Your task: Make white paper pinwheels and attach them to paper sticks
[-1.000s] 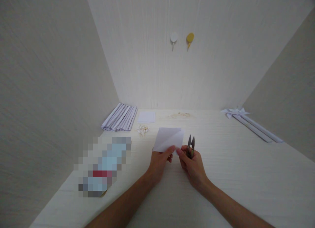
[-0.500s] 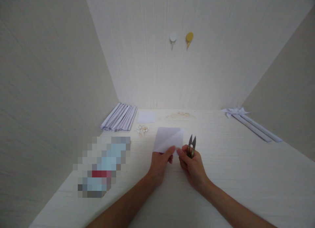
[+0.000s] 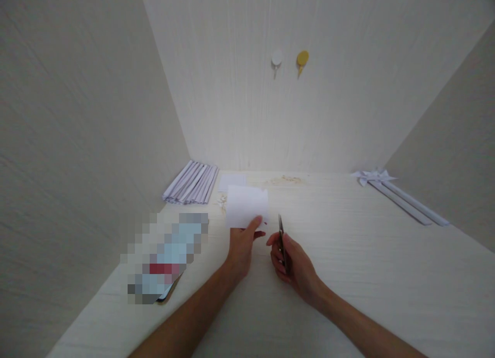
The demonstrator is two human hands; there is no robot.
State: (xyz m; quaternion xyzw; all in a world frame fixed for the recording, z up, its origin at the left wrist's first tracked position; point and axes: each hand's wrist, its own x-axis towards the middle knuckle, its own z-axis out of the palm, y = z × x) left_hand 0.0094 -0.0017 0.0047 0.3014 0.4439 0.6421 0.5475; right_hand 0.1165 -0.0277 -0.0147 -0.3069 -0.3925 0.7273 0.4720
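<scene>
White paper is pinched in our left grip; from our right grip, closed around metal snips, it lies forward-left, apart from the blades, which point away from us.

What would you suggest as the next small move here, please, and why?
Probably move the right hand leftward, bringing its scissors to the white paper, because the left hand holds that paper by its near edge, while the scissors are apart from it, to its right.
</scene>
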